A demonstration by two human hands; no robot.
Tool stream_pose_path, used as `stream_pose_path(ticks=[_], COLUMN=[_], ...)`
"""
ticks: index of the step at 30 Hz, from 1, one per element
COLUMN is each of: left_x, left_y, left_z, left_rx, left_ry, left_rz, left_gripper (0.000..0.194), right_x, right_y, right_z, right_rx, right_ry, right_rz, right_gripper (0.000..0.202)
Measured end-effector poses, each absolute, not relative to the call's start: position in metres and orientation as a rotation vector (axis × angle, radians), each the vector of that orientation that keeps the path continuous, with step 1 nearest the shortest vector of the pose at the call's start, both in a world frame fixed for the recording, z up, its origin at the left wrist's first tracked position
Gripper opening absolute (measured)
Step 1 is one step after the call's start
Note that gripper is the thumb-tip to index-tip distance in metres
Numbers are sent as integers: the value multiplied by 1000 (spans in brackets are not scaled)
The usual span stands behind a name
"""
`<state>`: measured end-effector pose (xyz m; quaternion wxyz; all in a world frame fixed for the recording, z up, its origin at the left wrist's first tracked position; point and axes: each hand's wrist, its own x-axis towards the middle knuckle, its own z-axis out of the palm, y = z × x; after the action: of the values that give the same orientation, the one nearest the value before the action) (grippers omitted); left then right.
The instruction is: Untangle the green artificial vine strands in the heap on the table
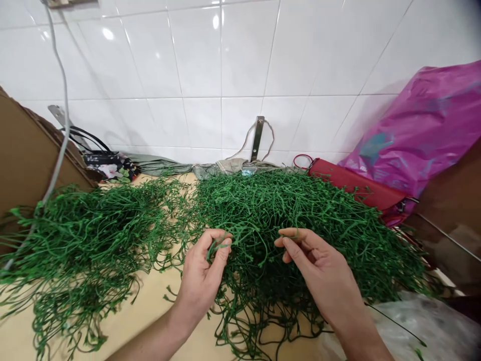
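Note:
My left hand is closed in a pinch around thin green stems that look like artificial plant stems, with forked tips. They reach rightward from its fingertips. Across a short gap, my right hand has thumb and forefinger pressed together, and a thin bit of green stem shows at its fingertips. Both hands are over the front of a large tangled heap of green stems. The rest of what lies inside the left palm is hidden by the fingers.
Another heap of green stems lies left on the tan tabletop. A cardboard box and grey cable stand at left. Behind right are a red bag and a purple plastic bag; clear plastic lies front right.

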<state>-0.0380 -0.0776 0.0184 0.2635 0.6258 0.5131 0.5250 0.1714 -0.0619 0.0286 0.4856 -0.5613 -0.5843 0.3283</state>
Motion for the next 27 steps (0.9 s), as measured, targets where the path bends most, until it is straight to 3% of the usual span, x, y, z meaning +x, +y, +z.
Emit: stream_pose_path(ticks=[4,9,19,27], left_x=[-39,-39,-40,-44], left_y=[-79,-81,-79,-75], left_z=[20,22,22,25], left_rx=[1877,2144,2317,2180], left_ry=[1364,1222,1195,1337], left_rz=[1513,1533,1415,1399], left_gripper=[6,12,11,8], right_x=[169,164,160,163], right_y=[-65,-75,-71,-72], right_z=[27,42,40,41], right_rx=[-1408,-1222,-1215,-1310], right_ry=[-1489,-1684,-1875,-1880], right_rz=[307,-15,631,668], right_gripper=[45,34,19,18])
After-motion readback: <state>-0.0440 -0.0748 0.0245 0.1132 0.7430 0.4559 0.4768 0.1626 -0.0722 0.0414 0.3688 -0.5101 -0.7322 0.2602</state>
